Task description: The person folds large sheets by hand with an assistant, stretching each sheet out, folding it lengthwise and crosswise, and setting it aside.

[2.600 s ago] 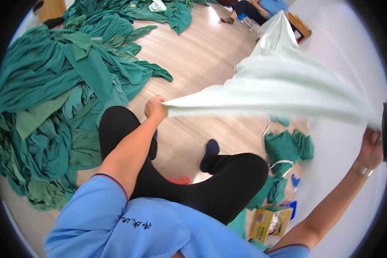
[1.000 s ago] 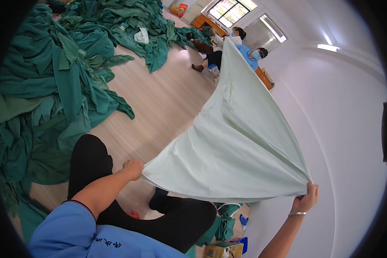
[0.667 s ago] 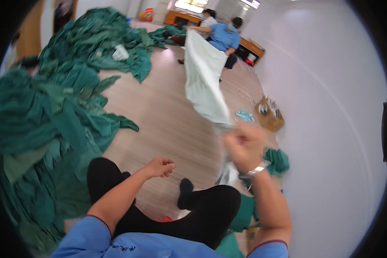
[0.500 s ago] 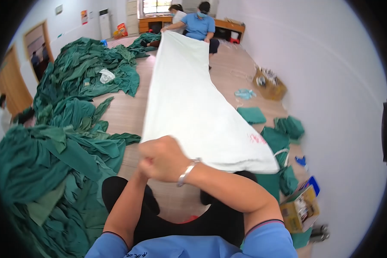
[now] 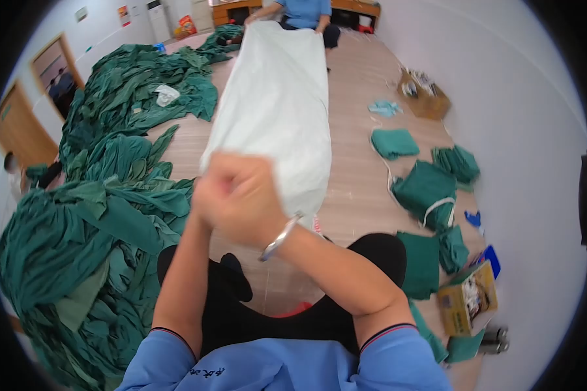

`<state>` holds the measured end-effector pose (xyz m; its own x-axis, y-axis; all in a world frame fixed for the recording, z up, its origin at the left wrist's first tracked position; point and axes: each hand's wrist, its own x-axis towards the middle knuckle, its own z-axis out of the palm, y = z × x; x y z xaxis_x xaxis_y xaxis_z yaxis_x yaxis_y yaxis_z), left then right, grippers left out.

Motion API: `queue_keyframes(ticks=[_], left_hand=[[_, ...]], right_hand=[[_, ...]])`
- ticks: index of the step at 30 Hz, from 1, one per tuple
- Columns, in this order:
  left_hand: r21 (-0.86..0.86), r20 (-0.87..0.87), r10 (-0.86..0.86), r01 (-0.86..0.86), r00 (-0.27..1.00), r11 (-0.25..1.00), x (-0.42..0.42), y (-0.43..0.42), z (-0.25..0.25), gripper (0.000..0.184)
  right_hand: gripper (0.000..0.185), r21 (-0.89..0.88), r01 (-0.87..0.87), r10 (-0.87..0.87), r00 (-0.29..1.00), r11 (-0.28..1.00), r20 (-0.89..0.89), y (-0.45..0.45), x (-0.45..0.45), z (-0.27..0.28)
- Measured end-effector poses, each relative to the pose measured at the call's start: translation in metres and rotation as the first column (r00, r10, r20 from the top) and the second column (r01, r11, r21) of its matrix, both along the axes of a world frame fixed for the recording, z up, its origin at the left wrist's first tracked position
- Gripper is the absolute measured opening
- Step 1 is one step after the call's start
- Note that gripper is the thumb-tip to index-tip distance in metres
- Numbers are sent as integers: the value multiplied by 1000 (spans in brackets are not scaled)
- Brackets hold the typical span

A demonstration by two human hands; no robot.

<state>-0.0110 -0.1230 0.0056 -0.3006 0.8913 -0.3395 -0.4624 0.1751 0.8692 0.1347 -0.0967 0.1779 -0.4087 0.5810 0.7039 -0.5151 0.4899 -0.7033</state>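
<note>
A long white cloth sheet (image 5: 280, 98) stretches away from me, folded lengthwise, with red print near its close right corner. My right hand (image 5: 248, 195), a silver bracelet at its wrist, is closed in a fist at the sheet's near left corner. Pressed against it from the left is my left hand (image 5: 203, 203), also closed and partly hidden behind the right; motion blurs both. At the far end, a co-worker (image 5: 303, 12) in a blue shirt holds the other edge with hands spread apart.
Heaped green cloths (image 5: 78, 241) fill the left side. Along the right wall lie folded green bundles (image 5: 424, 189), a cardboard box (image 5: 424, 98), a yellow carton (image 5: 466, 303) and a dark metallic flask (image 5: 496, 340). Another person (image 5: 16, 176) is at far left.
The sheet's loose right side has swung left and dropped, so the sheet now hangs narrower. My joined hands have risen slightly and shifted left. The view has tilted down.
</note>
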Motion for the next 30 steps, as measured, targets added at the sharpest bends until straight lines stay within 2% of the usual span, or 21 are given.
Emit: queue_keyframes(ticks=[1, 2, 4, 5, 7, 12, 15, 17, 21, 22, 24, 26, 29, 30], left_hand=[[-19, 28, -20, 21, 999, 1000, 8, 2, -5, 34], [-33, 62, -47, 49, 997, 998, 18, 4, -10, 34], [-39, 153, -104, 111, 983, 993, 38, 7, -17, 33], [-26, 196, -132, 140, 972, 990, 46, 8, -18, 33], [1, 271, -174, 180, 947, 984, 57, 7, -21, 33], [112, 342, -131, 98, 930, 989, 46, -7, -9, 32], [219, 361, -61, -21, 931, 976, 26, -21, 24, 32], [281, 361, -28, -80, 932, 956, 15, -31, 52, 32], [378, 344, 1, -139, 939, 916, 1, -55, 102, 31], [416, 327, -9, -135, 945, 899, -2, -54, 101, 31], [618, 253, -138, -50, 958, 785, -26, -38, 53, 29], [391, 162, -73, 4, 984, 920, -26, -38, 74, 24], [354, 232, -137, 48, 963, 934, -18, -35, 92, 19], [324, 125, -81, 37, 989, 945, -14, -30, 93, 14]], right_hand=[[24, -145, -20, 5, 995, 989, -102, 2, 3, 22], [24, -121, -34, 22, 995, 992, -99, 1, 1, 36], [27, -98, -120, 96, 971, 988, -220, 2, -2, 56], [28, 15, -97, 98, 976, 995, -195, -4, -10, 57], [29, 30, -156, 156, 988, 987, 8, -19, -21, 47], [29, 32, -140, 137, 987, 990, 88, -24, -36, 21], [25, 17, -144, 141, 984, 989, 108, -27, -44, 13], [21, 181, -73, 23, 965, 981, 262, -26, -48, 2], [18, 277, 5, -88, 954, 961, 287, -26, -54, -19], [17, 183, -23, -33, 954, 983, 299, -26, -53, -21], [16, 215, -15, -58, 943, 976, 329, -24, -53, -27], [13, 285, 3, -116, 917, 959, 381, -23, -45, -29], [12, 235, 54, -122, 951, 970, 284, -13, -36, -38], [12, 149, 26, -72, 945, 989, 318, -7, -25, -35]])
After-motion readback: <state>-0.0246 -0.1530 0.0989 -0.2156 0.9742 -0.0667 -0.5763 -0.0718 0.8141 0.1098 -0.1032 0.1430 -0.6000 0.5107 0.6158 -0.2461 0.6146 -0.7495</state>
